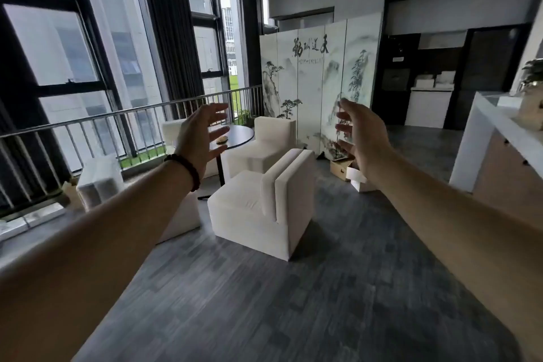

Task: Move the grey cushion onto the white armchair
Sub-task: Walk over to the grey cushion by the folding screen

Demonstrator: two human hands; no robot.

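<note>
A white armchair [258,209] stands in the middle of the room, its back toward the right and its seat bare. A second white armchair [264,144] stands behind it, and part of a third [172,131] shows behind my left hand. Both my arms are stretched forward at chest height. My left hand [202,135] and my right hand [361,135] face each other with fingers spread, and neither holds anything. No grey cushion shows anywhere in view.
A round dark table [239,134] with a small object on it stands between the chairs. A painted folding screen [317,82] stands behind. A railing [117,117] and windows run along the left, a white counter [493,123] on the right, cardboard boxes [349,170] on the floor.
</note>
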